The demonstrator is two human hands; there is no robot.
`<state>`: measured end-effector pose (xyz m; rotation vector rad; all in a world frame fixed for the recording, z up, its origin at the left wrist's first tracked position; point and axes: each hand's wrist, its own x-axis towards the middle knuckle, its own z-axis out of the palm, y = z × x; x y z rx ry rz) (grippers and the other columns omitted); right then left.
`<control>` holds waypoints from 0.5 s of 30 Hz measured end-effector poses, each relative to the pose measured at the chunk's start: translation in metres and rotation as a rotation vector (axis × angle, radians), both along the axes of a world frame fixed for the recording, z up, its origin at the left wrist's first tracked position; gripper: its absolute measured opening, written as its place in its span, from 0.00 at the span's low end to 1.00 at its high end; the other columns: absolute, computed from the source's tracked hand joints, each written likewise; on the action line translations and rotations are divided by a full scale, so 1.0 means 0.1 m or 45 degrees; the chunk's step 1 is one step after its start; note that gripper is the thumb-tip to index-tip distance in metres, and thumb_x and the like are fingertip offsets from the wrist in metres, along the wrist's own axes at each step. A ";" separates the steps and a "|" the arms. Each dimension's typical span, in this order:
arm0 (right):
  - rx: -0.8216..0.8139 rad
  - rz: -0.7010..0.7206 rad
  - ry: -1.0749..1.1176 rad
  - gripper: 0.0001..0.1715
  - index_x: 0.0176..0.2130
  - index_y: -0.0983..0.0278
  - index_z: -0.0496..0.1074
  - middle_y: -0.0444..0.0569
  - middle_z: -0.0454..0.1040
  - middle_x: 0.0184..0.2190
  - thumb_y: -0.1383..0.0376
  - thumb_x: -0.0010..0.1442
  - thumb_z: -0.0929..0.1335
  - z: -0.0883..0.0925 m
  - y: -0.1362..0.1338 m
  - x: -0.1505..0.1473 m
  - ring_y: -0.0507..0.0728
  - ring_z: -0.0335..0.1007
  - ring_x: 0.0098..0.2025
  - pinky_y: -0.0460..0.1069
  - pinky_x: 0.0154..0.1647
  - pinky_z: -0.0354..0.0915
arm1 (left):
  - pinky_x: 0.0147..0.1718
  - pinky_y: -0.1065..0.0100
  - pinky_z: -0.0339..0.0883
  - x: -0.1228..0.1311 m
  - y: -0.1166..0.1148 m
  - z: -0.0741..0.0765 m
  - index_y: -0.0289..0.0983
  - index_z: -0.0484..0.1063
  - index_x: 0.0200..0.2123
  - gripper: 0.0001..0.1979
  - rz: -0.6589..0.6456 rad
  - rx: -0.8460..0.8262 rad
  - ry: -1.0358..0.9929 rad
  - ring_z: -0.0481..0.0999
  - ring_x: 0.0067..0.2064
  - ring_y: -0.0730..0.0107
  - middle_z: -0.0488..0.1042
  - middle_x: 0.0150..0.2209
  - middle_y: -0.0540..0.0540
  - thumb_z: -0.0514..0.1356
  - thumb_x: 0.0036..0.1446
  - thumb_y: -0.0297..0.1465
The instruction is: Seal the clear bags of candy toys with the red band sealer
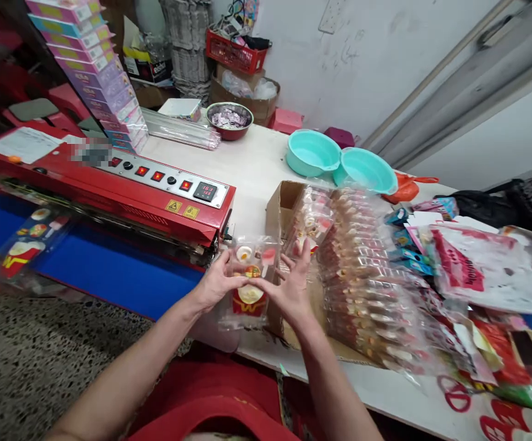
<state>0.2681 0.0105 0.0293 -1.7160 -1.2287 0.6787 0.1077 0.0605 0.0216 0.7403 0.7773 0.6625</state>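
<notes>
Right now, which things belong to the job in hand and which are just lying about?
In hand: clear packet, gripped by left hand, right hand touching it; box of packets; red sealer; second packet on blue belt.
Lying about: teal bowls; metal bowl; red scissors; stacked cartons.

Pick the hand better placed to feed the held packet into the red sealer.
Probably left: left hand grips the packet on the side nearest the sealer; right hand is nearer the box.

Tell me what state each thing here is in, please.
clear packet, held between left hand and right hand
sealing machine, on, display lit
cardboard box, open
teal bowls, empty
metal bowl, filled with small wrapped pieces
second packet, lying on blue belt
</notes>
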 end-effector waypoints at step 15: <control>-0.515 0.401 0.740 0.20 0.26 0.65 0.79 0.51 0.80 0.30 0.52 0.37 0.79 -0.31 0.45 -0.26 0.56 0.75 0.31 0.51 0.36 0.70 | 0.24 0.71 0.68 -0.56 0.13 -0.29 0.32 0.75 0.30 0.18 0.470 -0.403 0.318 0.77 0.26 0.68 0.79 0.27 0.43 0.73 0.35 0.35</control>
